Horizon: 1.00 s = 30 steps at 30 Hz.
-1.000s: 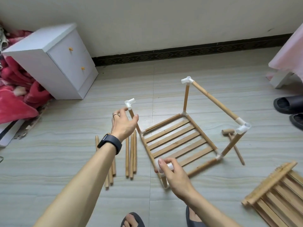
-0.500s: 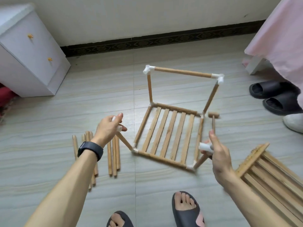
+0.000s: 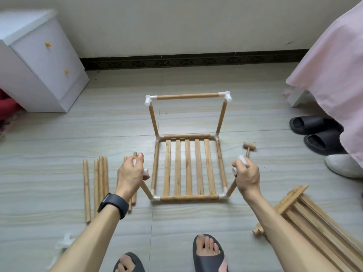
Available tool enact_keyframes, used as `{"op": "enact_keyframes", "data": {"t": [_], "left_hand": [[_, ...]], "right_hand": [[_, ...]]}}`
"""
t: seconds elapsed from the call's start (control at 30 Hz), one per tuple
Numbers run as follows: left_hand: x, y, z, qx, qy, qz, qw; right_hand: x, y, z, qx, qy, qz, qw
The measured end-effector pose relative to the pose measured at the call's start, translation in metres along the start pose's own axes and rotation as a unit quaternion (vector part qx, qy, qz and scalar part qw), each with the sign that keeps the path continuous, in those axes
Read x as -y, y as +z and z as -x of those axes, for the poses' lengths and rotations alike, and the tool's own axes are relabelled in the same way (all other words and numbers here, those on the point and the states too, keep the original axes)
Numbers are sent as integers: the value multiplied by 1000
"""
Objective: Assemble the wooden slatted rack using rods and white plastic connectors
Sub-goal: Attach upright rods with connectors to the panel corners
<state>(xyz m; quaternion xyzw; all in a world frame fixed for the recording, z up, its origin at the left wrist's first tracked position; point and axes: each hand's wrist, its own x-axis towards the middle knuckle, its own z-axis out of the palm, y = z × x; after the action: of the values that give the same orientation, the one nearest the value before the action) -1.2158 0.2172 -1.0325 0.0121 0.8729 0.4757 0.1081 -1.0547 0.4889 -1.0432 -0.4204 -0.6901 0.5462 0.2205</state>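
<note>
At the far left a white cabinet (image 3: 39, 61) stands against the wall. On the floor in front of it lie the loose rods (image 3: 86, 189), side by side and near the left hand (image 3: 130, 173). This hand is curled around a white connector (image 3: 145, 171) that sits on the top end of the front left post (image 3: 146, 190).

In the middle the rack (image 3: 186, 167) rests on the floor. It has a slatted base with a white joint at each corner and two back posts standing up, with a top rod (image 3: 187, 96) joining them. The two front posts lean outward, away from the base.

The right hand (image 3: 246, 175) grips a second connector (image 3: 242, 160) on the front right post (image 3: 230, 188) in the same way, with the fingers wrapped around it. Just beyond this hand lies a small wooden mallet (image 3: 249, 147), and further right a second slatted panel (image 3: 314, 222) lies on the floor beside the right forearm.

The rack looks light and rather stiff, but its joints probably hold only by friction, so a post may swing or pull out if the frame is lifted by one rod. The plastic looks smooth and may slip on the wood. The safest hold seems to be at the connectors, close to the joints, where both hands are now. The posts likely need to come upright together before a rod can go between them.
</note>
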Motion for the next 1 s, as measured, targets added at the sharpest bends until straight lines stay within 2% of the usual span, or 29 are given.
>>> {"op": "enact_keyframes", "data": {"t": [0.3, 0.43, 0.53, 0.6, 0.7, 0.73, 0.8, 0.9, 1.0], "left_hand": [[-2, -1, 11, 0, -3, 9, 1000], [-6, 2, 17, 27, -19, 17, 999], [-6, 3, 26, 61, -29, 30, 997], [-3, -1, 28, 93, -50, 65, 992], [4, -12, 22, 118, -69, 145, 980], [8, -17, 17, 111, -75, 175, 975], [23, -28, 6, 75, -90, 185, 976], [64, -49, -11, 11, -108, 57, 993], [116, -73, -21, 2, -162, -72, 984]], "right_hand": [[-10, 11, -8, -82, 26, -15, 996], [0, 10, -7, -79, 52, -4, 996], [8, -1, -8, -67, 52, 53, 995], [14, -8, -2, -93, -5, 130, 987], [28, 3, 27, -148, -187, 219, 946], [35, 15, 40, -126, -242, 220, 936], [49, 48, 65, -33, -321, 213, 922], [68, 106, 101, 117, -401, 226, 880], [80, 162, 122, 205, -455, 317, 806]]}}
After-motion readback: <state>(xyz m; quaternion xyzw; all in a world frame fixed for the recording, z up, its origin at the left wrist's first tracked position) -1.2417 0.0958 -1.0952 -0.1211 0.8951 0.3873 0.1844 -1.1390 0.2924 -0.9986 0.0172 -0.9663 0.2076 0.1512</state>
